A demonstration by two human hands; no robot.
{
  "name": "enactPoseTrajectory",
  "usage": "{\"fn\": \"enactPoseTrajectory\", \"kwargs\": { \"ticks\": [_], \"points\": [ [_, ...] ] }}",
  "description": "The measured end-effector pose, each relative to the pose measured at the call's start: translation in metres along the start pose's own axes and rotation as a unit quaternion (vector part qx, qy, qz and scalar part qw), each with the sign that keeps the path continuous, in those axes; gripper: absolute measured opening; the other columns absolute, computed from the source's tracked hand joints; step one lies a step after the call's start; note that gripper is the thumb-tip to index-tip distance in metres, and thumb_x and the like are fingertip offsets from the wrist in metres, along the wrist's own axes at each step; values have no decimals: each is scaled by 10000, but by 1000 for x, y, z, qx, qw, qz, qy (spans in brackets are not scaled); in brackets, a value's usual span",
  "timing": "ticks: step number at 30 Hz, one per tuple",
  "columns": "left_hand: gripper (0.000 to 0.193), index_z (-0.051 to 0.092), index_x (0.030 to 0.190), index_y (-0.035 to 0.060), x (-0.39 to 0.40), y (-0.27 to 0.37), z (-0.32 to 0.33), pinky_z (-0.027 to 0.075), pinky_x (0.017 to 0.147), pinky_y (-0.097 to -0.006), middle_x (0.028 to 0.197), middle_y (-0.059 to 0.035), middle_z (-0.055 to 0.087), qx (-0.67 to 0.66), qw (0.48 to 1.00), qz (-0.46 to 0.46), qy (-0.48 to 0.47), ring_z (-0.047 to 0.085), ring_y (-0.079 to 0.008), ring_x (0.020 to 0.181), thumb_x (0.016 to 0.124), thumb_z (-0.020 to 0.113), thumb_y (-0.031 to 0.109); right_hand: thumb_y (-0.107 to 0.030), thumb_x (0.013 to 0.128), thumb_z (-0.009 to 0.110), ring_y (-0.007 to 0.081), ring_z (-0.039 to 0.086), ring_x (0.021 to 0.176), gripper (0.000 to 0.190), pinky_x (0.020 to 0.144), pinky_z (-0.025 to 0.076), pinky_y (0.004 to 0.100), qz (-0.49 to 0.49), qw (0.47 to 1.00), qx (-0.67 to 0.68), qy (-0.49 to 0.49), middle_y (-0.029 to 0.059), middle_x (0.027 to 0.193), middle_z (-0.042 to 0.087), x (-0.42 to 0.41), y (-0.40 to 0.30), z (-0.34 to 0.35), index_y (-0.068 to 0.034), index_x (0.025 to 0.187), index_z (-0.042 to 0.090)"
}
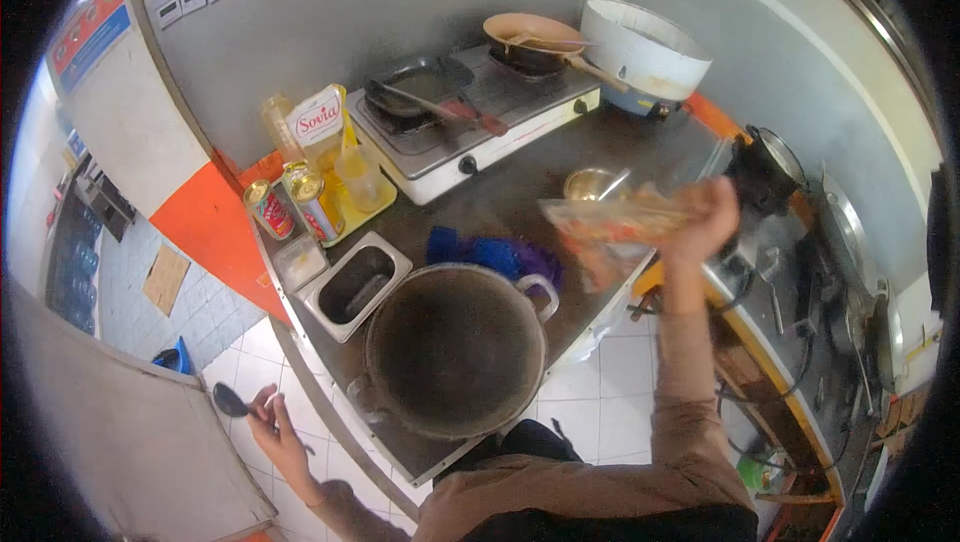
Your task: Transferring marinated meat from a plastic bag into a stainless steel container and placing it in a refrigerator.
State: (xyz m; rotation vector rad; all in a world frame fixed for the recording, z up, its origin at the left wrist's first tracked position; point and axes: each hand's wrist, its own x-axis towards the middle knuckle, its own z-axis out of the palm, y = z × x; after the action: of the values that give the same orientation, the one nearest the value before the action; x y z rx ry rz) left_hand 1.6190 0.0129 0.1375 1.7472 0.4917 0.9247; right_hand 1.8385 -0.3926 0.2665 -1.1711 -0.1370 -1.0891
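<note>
Out to the left of the counter, my left hand (279, 428) holds a black spoon (229, 400) with its bowl pointing away from me. My right hand (703, 221) grips a clear plastic bag (609, 227) above the counter's right edge; its orange and pale contents are blurred. Between my arms a large, deep metal pot (456, 353) stands at the counter's near end, its dark inside facing up. A blue and purple cloth (495, 251) lies just behind the pot. Beyond the bag sits a small metal bowl (589, 186) with a spoon in it.
Left of the pot are a rectangular steel container (358, 287) and a yellow tray (375, 210) with cans and oil. A two-burner gas stove (457, 129) carries pans, with a white pot (645, 47) beside it. To the right is another counter (795, 347) with utensils.
</note>
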Motion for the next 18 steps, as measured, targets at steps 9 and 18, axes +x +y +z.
{"fn": "enactPoseTrajectory", "kwargs": {
  "ticks": [9,18],
  "points": [
    [119,330,795,19,-48,9,17,366,708,-232,881,-105,470,97,992,-72,45,435,-114,757,788,440,64,-81,758,450,55,266,435,269,383,220,232,-109,977,-62,-173,-9,445,305,-26,158,83,-35,503,380],
    [172,313,917,9,-59,13,63,387,730,-268,925,-129,453,111,989,-88,50,458,-152,793,794,421,63,-169,774,456,175,520,711,231,591,447,260,591,777,174,130,114,819,518,-71,236,-29,-36,961,431]
  ]
}}
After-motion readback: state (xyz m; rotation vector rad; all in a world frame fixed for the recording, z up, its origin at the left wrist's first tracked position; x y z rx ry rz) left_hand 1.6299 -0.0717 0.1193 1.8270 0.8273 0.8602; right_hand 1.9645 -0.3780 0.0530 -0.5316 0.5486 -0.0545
